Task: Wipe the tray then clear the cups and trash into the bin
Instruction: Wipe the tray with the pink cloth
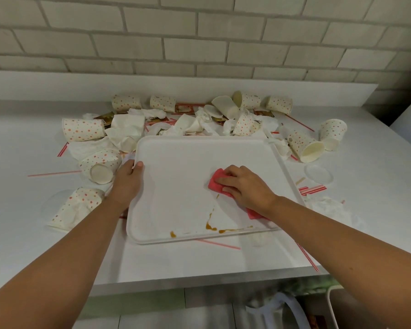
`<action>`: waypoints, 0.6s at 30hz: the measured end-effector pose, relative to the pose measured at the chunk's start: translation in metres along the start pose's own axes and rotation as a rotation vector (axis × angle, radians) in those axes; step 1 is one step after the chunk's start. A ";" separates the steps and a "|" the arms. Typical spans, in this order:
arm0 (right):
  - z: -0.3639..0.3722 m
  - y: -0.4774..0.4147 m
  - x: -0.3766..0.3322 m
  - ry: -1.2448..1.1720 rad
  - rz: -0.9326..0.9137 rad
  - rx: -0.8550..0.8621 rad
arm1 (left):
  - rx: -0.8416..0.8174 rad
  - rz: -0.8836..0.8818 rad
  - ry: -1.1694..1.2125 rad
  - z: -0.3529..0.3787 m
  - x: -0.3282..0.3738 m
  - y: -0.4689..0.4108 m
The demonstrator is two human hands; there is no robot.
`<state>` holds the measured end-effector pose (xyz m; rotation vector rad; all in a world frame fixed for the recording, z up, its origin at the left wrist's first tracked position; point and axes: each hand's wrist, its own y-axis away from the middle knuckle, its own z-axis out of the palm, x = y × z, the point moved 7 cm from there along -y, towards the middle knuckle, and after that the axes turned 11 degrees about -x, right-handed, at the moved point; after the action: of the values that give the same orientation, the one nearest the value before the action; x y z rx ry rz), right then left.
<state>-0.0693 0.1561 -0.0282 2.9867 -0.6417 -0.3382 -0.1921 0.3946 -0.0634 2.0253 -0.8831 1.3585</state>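
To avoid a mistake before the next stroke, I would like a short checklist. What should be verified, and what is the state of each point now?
1. Tray steadied: ok. The left hand grips the left rim of the tray.
2. Cloth in contact: ok. The right hand holds the cloth against the tray.
3. Tray clean: not ok. Brown stains lie near its front edge.
4. Path from cloth to stains free: ok. Nothing stands between them.
5. Cups cleared: not ok. The cups lie on the counter around the tray.
6. Bin ready: cannot tell. The area below the counter is blurred.
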 end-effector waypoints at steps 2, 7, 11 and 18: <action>0.004 -0.004 -0.018 0.025 -0.088 -0.055 | 0.011 0.005 -0.024 0.000 -0.001 -0.002; 0.006 0.015 -0.026 0.006 -0.219 -0.248 | 0.007 0.028 -0.090 0.000 -0.006 -0.006; -0.009 0.023 0.005 0.027 -0.127 -0.233 | 0.014 0.023 0.016 0.001 -0.006 -0.005; 0.009 0.004 -0.054 0.033 -0.261 -0.234 | 0.051 0.011 -0.006 0.000 -0.009 -0.009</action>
<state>-0.1208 0.1749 -0.0258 2.8415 -0.1911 -0.3503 -0.1879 0.4024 -0.0722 2.0668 -0.8724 1.3947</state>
